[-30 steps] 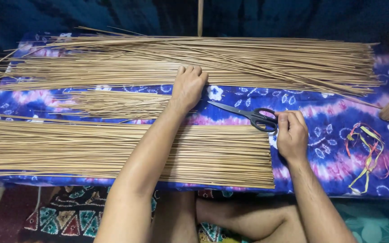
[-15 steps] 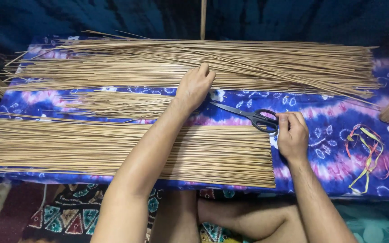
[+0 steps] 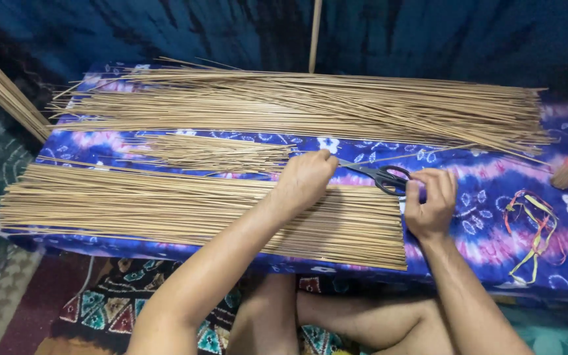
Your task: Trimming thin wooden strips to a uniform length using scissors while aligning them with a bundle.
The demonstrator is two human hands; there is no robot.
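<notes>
The left hand (image 3: 305,176) is curled over the near pile of sticks (image 3: 198,207), seemingly pinching a stick or two — the grip is hidden. The right hand (image 3: 430,202) is closed on the scissors (image 3: 379,175), blades towards the left hand, on the blue cloth (image 3: 481,164).
</notes>
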